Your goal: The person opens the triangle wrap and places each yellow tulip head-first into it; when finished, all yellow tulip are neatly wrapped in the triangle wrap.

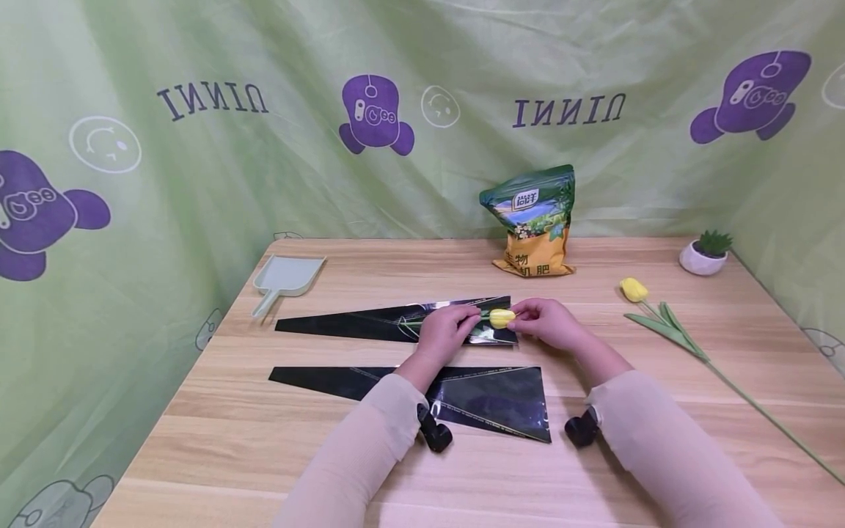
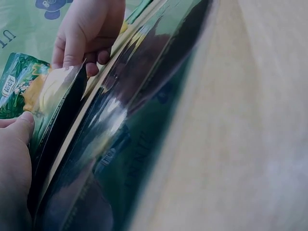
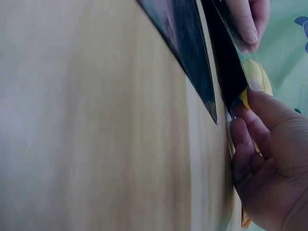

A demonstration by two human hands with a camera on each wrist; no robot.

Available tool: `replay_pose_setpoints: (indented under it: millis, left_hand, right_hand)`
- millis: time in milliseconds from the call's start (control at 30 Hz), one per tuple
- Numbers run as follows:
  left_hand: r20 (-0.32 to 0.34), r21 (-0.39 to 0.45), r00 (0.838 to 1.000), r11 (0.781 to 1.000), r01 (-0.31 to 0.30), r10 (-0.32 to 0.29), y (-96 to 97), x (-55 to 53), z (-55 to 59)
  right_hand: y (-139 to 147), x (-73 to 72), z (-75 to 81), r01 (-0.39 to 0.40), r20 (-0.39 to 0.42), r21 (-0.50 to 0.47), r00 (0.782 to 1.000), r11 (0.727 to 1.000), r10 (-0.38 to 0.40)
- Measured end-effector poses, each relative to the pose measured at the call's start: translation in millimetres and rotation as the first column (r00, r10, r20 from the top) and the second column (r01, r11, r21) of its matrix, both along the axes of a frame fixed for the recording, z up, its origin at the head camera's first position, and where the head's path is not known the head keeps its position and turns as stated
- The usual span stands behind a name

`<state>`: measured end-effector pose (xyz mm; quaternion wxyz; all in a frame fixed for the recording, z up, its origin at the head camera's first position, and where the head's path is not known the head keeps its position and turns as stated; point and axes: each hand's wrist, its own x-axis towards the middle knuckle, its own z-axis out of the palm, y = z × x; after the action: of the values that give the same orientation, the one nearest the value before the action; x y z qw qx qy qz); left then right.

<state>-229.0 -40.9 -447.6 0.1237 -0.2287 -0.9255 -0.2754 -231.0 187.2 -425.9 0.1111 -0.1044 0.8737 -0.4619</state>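
Note:
A yellow tulip (image 1: pixel 502 319) lies along a black flower sleeve (image 1: pixel 343 325) with a clear front, its bloom near the wide end. My left hand (image 1: pixel 445 334) grips the sleeve over the stem, just left of the bloom; in the left wrist view its thumb (image 2: pixel 23 126) presses on the clear film. At the sleeve's mouth my right hand (image 3: pixel 269 139) pinches the edge between thumb and fingers, right beside the yellow petals. A second black sleeve (image 1: pixel 488 396) lies flat on the near side, partly under my left forearm.
Another yellow tulip (image 1: pixel 667 326) with a long stem lies at the right. A fertilizer bag (image 1: pixel 536 224) stands at the back, near a small potted succulent (image 1: pixel 703 255). A pale dustpan (image 1: pixel 287 277) lies at the back left. A green printed curtain (image 1: pixel 422 44) encloses the table (image 1: pixel 218 455).

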Motion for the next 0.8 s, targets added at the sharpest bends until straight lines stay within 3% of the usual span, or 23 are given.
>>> replay_pose_setpoints:
  millis: [167,433,800]
  left_hand:
    - [-0.007,0.008,1.0,1.0,0.002,-0.001,-0.1,-1.3,-1.3]
    - [0.015,0.023,1.0,1.0,-0.007,0.007,0.2,-1.1,0.7]
    - [0.007,0.005,1.0,1.0,-0.009,0.009,0.0,-2.2,-3.1]
  right_hand:
    - [-5.6,-2.7,2.7,-0.004,-0.004,0.023,1.0,1.0,0.004]
    - [-9.1,-3.5,3.9,-0.048,0.046,-0.049,0.998,0.998,0.05]
    - [-3.6,7.7,15.4,-0.055,0.096,-0.029,0.994,0.998,0.058]
